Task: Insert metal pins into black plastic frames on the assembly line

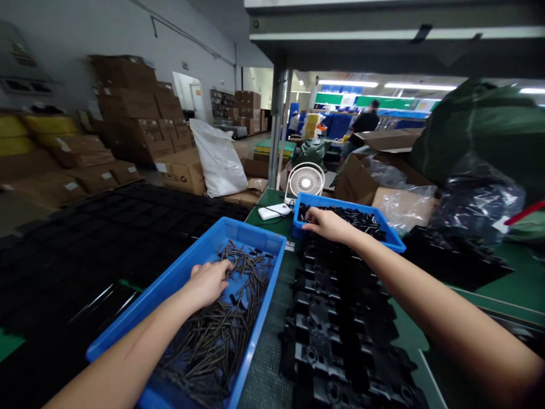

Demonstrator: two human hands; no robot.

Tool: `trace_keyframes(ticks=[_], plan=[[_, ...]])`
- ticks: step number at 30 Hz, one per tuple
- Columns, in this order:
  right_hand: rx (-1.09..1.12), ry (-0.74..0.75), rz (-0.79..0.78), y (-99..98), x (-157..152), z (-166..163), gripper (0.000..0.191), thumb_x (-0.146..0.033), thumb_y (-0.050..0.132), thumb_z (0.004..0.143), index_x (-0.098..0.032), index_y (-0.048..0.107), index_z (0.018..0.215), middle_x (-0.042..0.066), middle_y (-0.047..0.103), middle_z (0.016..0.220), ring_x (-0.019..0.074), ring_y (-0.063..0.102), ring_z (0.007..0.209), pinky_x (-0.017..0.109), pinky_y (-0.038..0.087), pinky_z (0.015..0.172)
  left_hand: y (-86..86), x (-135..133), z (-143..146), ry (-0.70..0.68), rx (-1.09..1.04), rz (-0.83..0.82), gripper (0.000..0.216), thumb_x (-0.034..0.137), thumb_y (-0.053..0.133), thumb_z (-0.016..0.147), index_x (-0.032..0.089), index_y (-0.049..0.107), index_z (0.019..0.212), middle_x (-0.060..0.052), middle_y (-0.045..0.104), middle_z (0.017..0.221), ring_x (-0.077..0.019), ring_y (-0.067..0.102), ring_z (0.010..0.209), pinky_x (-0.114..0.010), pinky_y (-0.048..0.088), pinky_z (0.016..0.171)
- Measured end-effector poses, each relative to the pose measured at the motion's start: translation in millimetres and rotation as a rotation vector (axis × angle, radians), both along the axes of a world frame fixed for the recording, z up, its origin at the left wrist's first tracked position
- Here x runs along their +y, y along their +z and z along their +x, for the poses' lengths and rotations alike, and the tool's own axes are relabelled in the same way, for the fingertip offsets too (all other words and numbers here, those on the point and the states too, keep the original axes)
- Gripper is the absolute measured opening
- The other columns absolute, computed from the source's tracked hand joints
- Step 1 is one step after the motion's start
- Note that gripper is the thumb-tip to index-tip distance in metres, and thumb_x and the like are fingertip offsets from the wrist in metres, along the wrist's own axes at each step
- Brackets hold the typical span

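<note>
My left hand (209, 282) reaches into a blue bin (193, 258) full of thin dark metal pins (221, 341). Its fingers are curled down into the pile, closed on pins. My right hand (326, 223) stretches forward into a smaller blue bin (394, 241) holding small black parts (355, 218). Those fingers are bent down among the parts at the bin's near left corner; what they hold is hidden. Between my arms lies a black moulded tray (340, 324) with rows of black plastic pieces.
A small white fan (305, 180) and a white power pack (273, 211) stand behind the bins. Stacks of black trays (85, 250) fill the left. Cardboard boxes (128, 108), a white sack (218, 158) and plastic-wrapped goods (472, 193) surround. A person (366, 120) stands far back.
</note>
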State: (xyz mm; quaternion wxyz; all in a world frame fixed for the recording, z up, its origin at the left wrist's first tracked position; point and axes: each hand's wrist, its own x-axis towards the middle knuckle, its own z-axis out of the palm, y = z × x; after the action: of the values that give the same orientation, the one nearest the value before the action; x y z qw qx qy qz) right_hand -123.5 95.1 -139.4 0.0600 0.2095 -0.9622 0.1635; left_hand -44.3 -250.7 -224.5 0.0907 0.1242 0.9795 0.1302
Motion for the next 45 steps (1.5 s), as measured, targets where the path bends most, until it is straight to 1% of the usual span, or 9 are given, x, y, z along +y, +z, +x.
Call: trace_keyframes(ticks=[4,7,14,19,23,27,32,39,45], plan=[[-0.123,0.336,0.042,8.5,-68,35,0.017,-0.032,0.058,0.087,-0.017,0.065,0.086,0.001,0.068,0.082,0.0125,0.06,0.072,0.021,0.04,0.064,7.6,-9,-7,0.036,-0.041,0.202,0.031,0.024,0.056,0.078,0.02,0.056,0.108,-0.002,0.067,0.082,-0.0209,0.062,0.08,-0.03,0.042,0.07],[-0.18,0.504,0.133,-0.4,-115,50,0.013,-0.025,0.058,0.086,-0.016,0.068,0.089,0.003,0.07,0.086,0.0143,0.062,0.075,0.022,0.04,0.066,10.7,-12,-9,0.053,-0.047,0.351,0.027,0.024,0.052,0.08,0.017,0.058,0.106,-0.004,0.067,0.084,-0.0186,0.064,0.076,-0.027,0.044,0.066],[-0.257,0.499,0.316,-31.7,-175,53,0.018,-0.019,0.062,0.081,-0.014,0.069,0.096,0.008,0.071,0.091,0.0182,0.063,0.075,0.023,0.042,0.063,15.8,-24,-14,0.175,-0.036,0.558,0.024,0.022,0.043,0.09,0.014,0.059,0.106,-0.003,0.066,0.077,-0.0155,0.064,0.065,-0.028,0.051,0.06],[-0.299,0.531,0.401,-50.8,-210,61,0.026,-0.016,0.06,0.081,-0.015,0.066,0.107,0.009,0.068,0.1,0.0182,0.064,0.08,0.024,0.046,0.07,20.6,-35,-24,0.272,0.145,0.582,0.025,0.027,0.051,0.09,0.014,0.058,0.11,-0.008,0.065,0.106,-0.0199,0.061,0.097,-0.041,0.049,0.088],[-0.301,0.521,0.416,-67.3,-231,66,0.052,-0.028,0.071,0.075,-0.017,0.057,0.123,0.017,0.055,0.121,0.0222,0.064,0.08,0.03,0.05,0.068,18.0,-37,-27,0.286,0.154,0.571,0.031,0.033,0.056,0.088,0.013,0.057,0.113,-0.009,0.065,0.106,-0.0213,0.061,0.099,-0.043,0.048,0.09],[-0.343,0.511,0.387,-75.1,-237,68,0.028,-0.017,0.068,0.071,-0.013,0.067,0.099,0.014,0.063,0.101,0.0212,0.062,0.071,0.029,0.048,0.061,16.1,-37,-24,0.246,0.093,0.542,0.03,0.033,0.058,0.087,0.013,0.059,0.11,-0.008,0.066,0.099,-0.0213,0.062,0.094,-0.045,0.048,0.09],[-0.396,0.44,0.172,-60.9,-219,57,0.012,-0.016,0.069,0.071,-0.012,0.066,0.082,0.005,0.065,0.078,0.0156,0.056,0.068,0.024,0.043,0.063,23.1,-40,-24,0.275,0.117,0.612,0.028,0.03,0.061,0.085,0.013,0.061,0.107,-0.012,0.059,0.12,-0.0262,0.051,0.117,-0.051,0.035,0.104],[-0.492,0.285,-0.306,-15.1,-175,45,0.021,-0.035,0.054,0.086,-0.015,0.058,0.091,-0.002,0.057,0.074,0.0074,0.051,0.059,0.017,0.041,0.052,35.3,-35,-20,0.362,0.038,1.036,0.034,0.033,0.048,0.092,0.014,0.054,0.12,-0.013,0.052,0.133,-0.0244,0.048,0.122,-0.047,0.04,0.102],[-0.554,0.255,-0.513,-8.9,-168,52,0.016,-0.03,0.058,0.083,-0.014,0.055,0.081,-0.004,0.052,0.065,0.0068,0.048,0.054,0.017,0.041,0.048,52.4,-13,6,0.376,-0.391,1.355,0.041,0.041,0.047,0.091,0.014,0.05,0.122,-0.019,0.048,0.137,-0.027,0.056,0.115,-0.043,0.049,0.092]])
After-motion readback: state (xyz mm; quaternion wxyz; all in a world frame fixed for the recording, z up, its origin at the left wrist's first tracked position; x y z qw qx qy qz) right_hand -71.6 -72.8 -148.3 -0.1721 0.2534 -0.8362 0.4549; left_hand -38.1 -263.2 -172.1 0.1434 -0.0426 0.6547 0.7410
